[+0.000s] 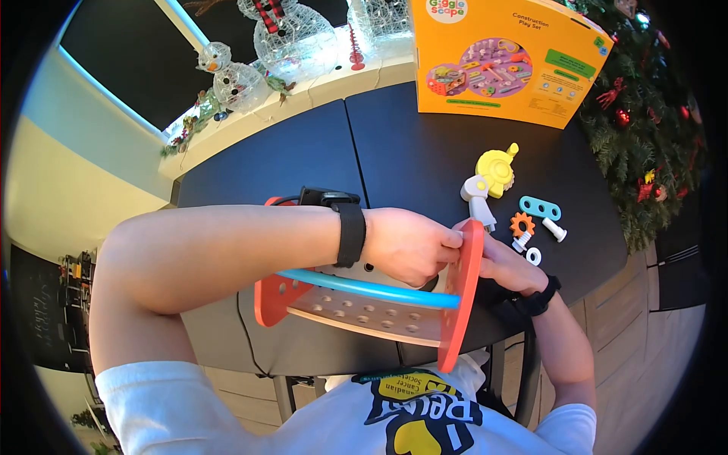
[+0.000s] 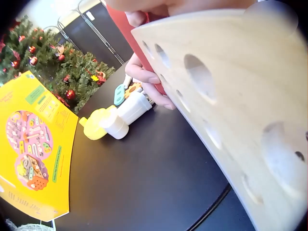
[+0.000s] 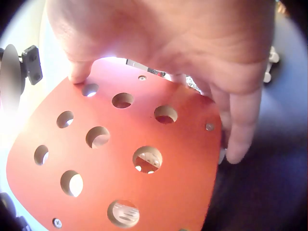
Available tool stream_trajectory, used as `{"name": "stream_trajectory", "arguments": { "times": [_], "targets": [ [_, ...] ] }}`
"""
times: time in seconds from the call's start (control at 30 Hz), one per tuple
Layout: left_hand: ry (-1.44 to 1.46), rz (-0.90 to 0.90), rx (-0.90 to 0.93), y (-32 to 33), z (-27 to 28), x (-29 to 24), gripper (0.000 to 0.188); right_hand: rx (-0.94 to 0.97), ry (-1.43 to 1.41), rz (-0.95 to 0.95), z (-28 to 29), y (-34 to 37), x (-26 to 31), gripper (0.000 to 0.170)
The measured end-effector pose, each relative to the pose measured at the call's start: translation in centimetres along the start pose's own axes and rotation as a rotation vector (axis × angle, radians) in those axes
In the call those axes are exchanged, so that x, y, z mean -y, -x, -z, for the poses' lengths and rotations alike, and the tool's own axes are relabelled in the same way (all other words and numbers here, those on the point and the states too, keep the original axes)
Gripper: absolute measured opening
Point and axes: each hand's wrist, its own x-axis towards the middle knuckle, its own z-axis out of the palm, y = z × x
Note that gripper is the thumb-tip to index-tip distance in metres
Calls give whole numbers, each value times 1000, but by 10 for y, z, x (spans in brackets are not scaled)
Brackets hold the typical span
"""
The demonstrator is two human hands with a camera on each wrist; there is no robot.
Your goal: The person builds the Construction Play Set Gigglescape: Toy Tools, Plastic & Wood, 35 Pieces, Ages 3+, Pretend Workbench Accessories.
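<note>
A toy toolbox with red end panels [image 1: 464, 303], a holed wooden side [image 2: 231, 82] and a blue rod handle [image 1: 364, 290] is tilted over the near table edge. My right hand [image 1: 509, 265] grips the right red panel [image 3: 115, 144] from outside; in the right wrist view its thumb lies on the panel's face and its fingers reach over the edge. My left hand [image 1: 409, 246] reaches across the toolbox, fingers curled against that panel's inner side near the top. Whether it holds anything there I cannot tell. Its fingers [image 2: 137, 19] show beside the red edge in the left wrist view.
Beyond the right hand lie a yellow-and-white toy tool [image 1: 495, 173], a blue holed strip [image 1: 540, 207], an orange gear [image 1: 522, 223], white bolts [image 1: 554, 230] and a white ring [image 1: 534, 256]. A yellow box [image 1: 500, 68] stands behind, beside a decorated tree [image 1: 644, 129]. Light-up snowmen [image 1: 292, 45] line the windowsill.
</note>
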Motion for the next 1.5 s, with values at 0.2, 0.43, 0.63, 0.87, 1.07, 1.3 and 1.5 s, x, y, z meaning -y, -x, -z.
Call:
{"name": "stream_trajectory", "arguments": {
  "times": [0.2, 0.43, 0.63, 0.87, 1.07, 1.3, 1.5],
  "targets": [
    [-20, 56, -73, -4, -5, -7, 12, 0, 24, -7, -1, -2, 3, 89],
    [-48, 57, -183, -6, -9, -4, 14, 17, 52, -8, 0, -2, 4, 91],
    [-33, 78, -80, -6, -7, -10, 14, 29, 45, -5, -1, -2, 5, 92],
    [-32, 95, -82, -6, -5, -10, 13, 20, 73, -25, -2, -1, 11, 93],
    [-15, 127, -154, -6, -5, -9, 13, 30, 94, -38, -2, -1, 11, 93],
    [35, 127, 23, -8, 0, -12, 19, 22, 69, -19, -4, -1, 11, 91],
    [100, 127, -28, -5, -2, -11, 24, 23, 101, -39, -2, -1, 9, 86]
  ]
}}
